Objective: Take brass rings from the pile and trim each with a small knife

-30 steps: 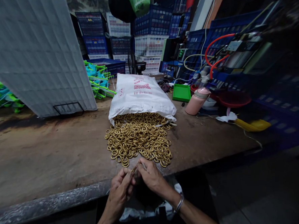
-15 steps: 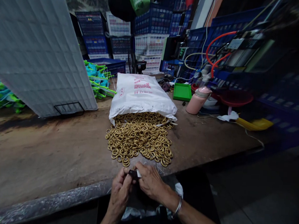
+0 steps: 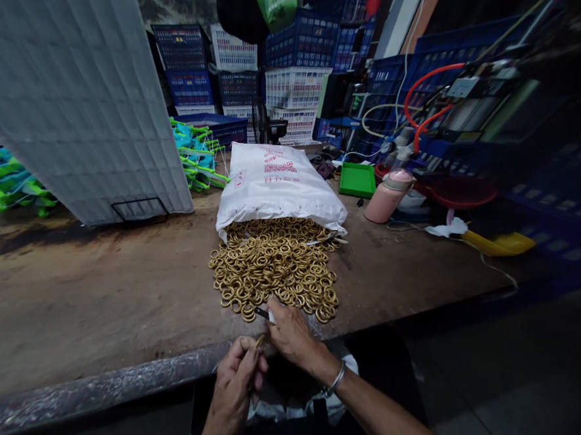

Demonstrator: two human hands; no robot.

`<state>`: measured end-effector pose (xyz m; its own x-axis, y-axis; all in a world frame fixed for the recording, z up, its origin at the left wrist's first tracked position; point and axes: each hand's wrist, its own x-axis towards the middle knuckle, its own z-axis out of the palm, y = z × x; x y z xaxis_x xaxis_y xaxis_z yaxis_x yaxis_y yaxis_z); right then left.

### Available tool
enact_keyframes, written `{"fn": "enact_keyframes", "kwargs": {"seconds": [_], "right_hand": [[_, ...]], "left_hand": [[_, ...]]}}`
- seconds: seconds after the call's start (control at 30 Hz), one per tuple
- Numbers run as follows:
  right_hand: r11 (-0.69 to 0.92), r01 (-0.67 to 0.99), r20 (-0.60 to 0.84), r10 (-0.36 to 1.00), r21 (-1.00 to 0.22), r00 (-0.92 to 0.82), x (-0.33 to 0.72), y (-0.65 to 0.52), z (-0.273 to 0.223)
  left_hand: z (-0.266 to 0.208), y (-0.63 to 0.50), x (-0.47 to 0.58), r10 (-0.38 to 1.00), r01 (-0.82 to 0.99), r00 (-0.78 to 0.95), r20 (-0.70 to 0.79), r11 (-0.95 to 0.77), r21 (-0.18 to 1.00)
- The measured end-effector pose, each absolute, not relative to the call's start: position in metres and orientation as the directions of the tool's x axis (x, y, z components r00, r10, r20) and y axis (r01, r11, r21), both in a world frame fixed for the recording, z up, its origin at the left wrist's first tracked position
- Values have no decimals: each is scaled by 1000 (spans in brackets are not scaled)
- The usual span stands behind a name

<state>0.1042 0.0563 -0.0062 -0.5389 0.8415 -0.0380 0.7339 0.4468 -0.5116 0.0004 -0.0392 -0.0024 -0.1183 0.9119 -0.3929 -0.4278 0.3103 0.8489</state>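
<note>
A heap of gold-coloured rings [image 3: 277,269] spills from the mouth of a white woven sack [image 3: 280,184] onto the wooden table. My left hand [image 3: 236,378], below the table's front edge, pinches one gold-coloured ring [image 3: 260,341] between thumb and fingers. At the near side of the heap, my right hand [image 3: 291,332] grips a small knife-like tool [image 3: 263,313] with a dark flat blade and a white part by the fingers. Its tip is close to the nearest rings; whether it touches them I cannot tell. A metal bangle circles my right wrist.
A quilted grey-white panel [image 3: 86,93] stands at left, with green and blue items [image 3: 198,156] behind it. To the right are a green tray [image 3: 357,180], a pink bottle [image 3: 389,196] and a red dish [image 3: 462,192]. Stacked crates [image 3: 298,87] line the back. A pale bag [image 3: 279,410] hangs below the table edge.
My hands have moved apart. The right hand, with the tool, has gone up and forward to the rings. My left hand is slightly lower, and a ring now shows in its fingers.
</note>
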Motion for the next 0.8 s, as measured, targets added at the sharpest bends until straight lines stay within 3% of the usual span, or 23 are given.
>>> {"fn": "enact_keyframes", "kwargs": {"seconds": [0.3,0.43,0.8], "right_hand": [[569,617,-58,708,-543,-704,99,30,12],[555,629,-87,708,-545,-701,97,28,11],[593,642,-168,657,-486,-735,96,29,11]], "left_hand": [[-5,-37,-16,887,-278,-328,-326,239,930],[-12,-39,-17,910,-177,-337,-242,191,965],[-22,-42,-20,931,-111,-339,-135,103,989]]}}
